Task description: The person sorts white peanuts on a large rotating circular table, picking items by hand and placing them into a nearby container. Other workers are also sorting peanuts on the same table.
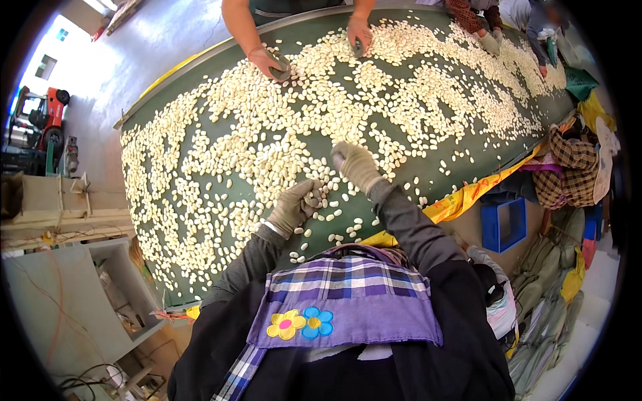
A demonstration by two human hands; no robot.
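Pale white beans (281, 160) lie in loose patches over a green belt-like work surface (311, 240) in front of me. My left hand (295, 206), in a grey-beige knit glove, rests low among the beans with its fingers curled; whether beans are inside is hidden. To its upper right, my right hand (355, 164) wears a similar glove. Its fingers bend down over the beans, and their tips are out of sight. Scattered single beans (351, 231) lie between my hands and the near edge.
Across the surface, a co-worker's two hands (271, 64) touch the beans. Another person's gloved hands (490, 42) work farther right. Yellow plastic sheeting (461, 200) lines the near edge. A blue crate (504, 225) stands at right, sacks (546, 295) behind it. A red forklift (47, 118) is far left.
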